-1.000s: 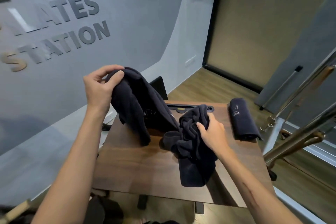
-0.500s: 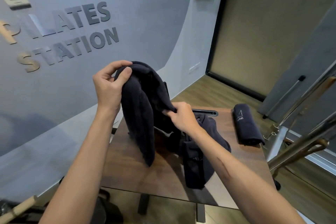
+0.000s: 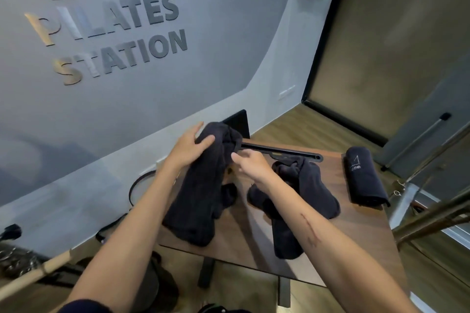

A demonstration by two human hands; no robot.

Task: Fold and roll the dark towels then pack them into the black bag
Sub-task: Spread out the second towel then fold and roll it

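My left hand grips the top of a dark towel and holds it up so it hangs down to the wooden table. My right hand pinches an edge of that same towel near its top. A second dark towel lies crumpled on the table under my right forearm. At the right edge of the table sits a rolled dark towel with a small white logo. A dark shape on the floor below the table may be the black bag; I cannot tell.
A black slot bar runs along the table's far edge, with a black panel behind it. A grey wall with lettering stands to the left. Metal and wooden frame bars rise at the right. Cables lie on the grey floor at left.
My left hand has lowered the hanging towel closer to the table. My right hand left the crumpled towel, which now lies on the table, and took hold of the hanging towel's edge.
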